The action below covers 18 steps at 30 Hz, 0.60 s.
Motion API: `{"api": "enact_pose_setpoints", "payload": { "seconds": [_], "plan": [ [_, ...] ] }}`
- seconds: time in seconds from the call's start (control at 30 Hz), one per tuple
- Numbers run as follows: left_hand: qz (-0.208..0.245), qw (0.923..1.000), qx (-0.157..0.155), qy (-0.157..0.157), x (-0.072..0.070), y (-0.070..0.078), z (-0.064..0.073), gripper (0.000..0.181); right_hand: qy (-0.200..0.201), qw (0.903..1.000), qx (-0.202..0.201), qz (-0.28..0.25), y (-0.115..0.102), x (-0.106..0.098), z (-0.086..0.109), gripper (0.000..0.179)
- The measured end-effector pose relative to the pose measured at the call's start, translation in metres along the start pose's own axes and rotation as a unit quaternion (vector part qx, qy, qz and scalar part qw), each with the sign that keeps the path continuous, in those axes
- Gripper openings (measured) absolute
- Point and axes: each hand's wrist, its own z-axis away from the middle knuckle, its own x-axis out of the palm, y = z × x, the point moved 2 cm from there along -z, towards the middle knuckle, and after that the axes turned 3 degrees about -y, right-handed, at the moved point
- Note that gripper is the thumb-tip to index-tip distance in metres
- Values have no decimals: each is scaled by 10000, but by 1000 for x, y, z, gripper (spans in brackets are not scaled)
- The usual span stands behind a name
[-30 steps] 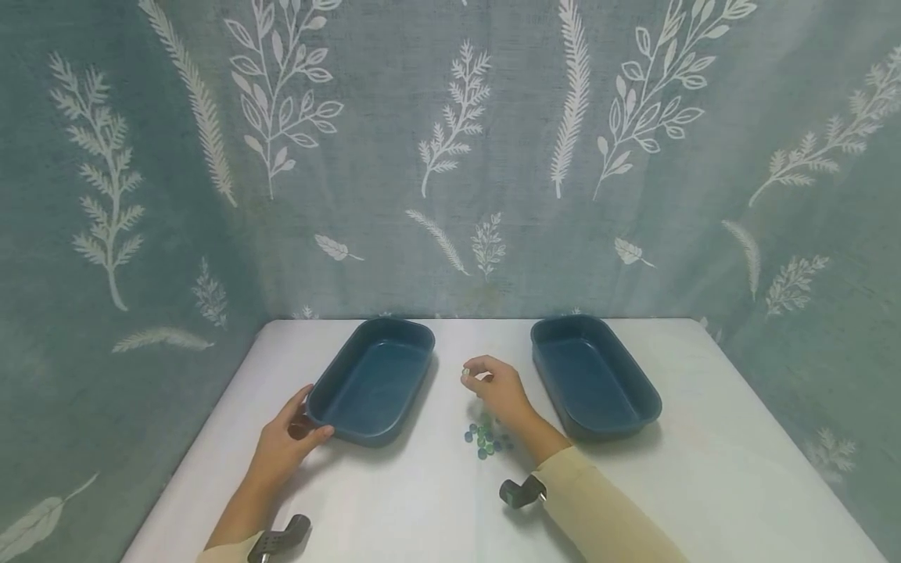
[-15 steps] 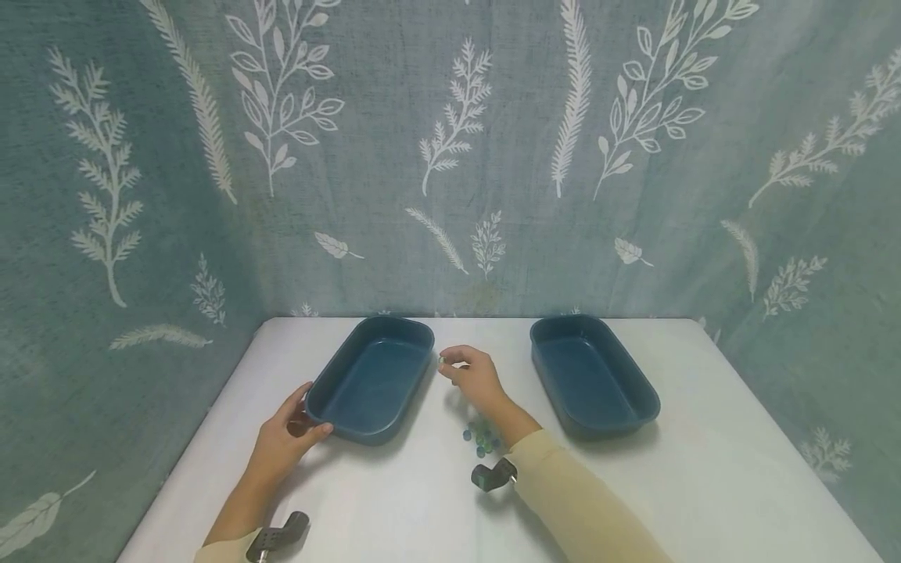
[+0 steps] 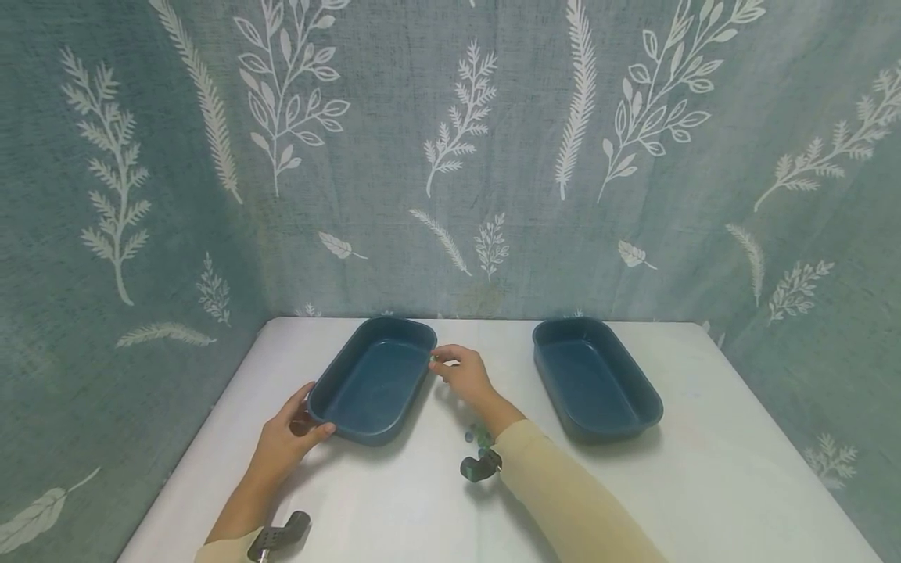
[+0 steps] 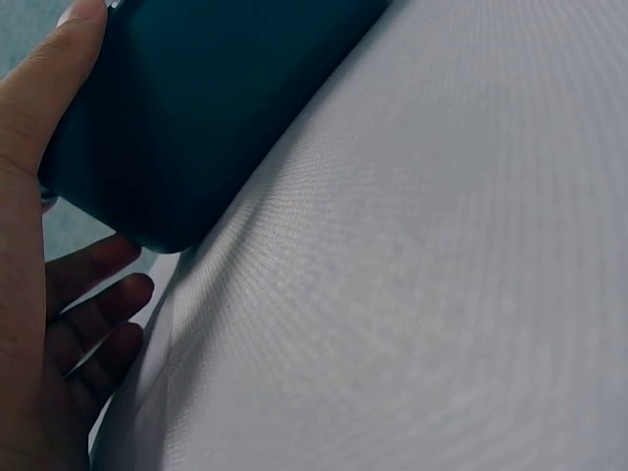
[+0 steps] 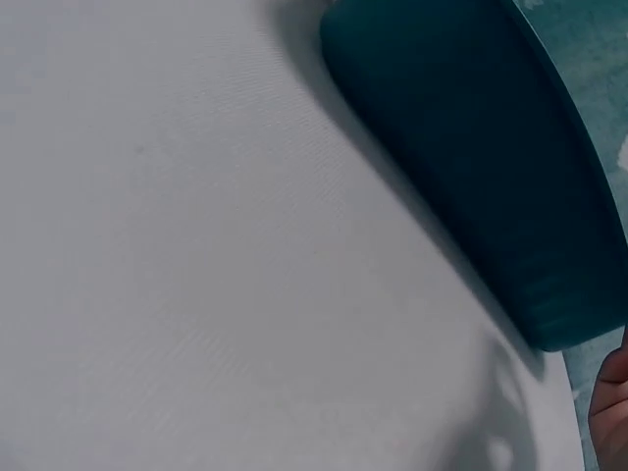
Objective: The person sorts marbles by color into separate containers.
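Note:
At its near left corner, the left blue tray [image 3: 376,387] is held by my left hand [image 3: 280,439]. The left wrist view shows the thumb [image 4: 74,44] over the tray's edge and the fingers low beside its corner, some of them curled off it. My right hand [image 3: 466,375] pinches a small greenish marble [image 3: 432,359] between thumb and fingertips, right at the right rim of that tray. Below my right wrist lies a small group of blue and green marbles [image 3: 469,436], partly hidden by the forearm. In the right wrist view only a bit of the hand shows, beside the tray's outer wall [image 5: 471,167].
A second blue tray [image 3: 594,391] stands to the right on the white tabletop [image 3: 394,500]. A leaf-patterned curtain [image 3: 394,156] hangs behind the table and along both sides. A dark wrist-worn camera [image 3: 481,467] hangs close above the table near the marbles.
My right hand has moved left, with the marble pinched, from the middle of the table to the left tray's rim. My left hand has stayed at the tray's corner.

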Motion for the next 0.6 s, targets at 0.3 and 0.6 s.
{"api": "enact_pose_setpoints", "payload": {
  "seconds": [0.3,0.6],
  "plan": [
    [-13,10000,15,28,0,-1,0,86,86,9999,-36,137,1,2,-7,23],
    [-32,10000,-14,44,1,-1,-1,85,23,9997,10,231,-1,6,-10,24]
  ]
}}
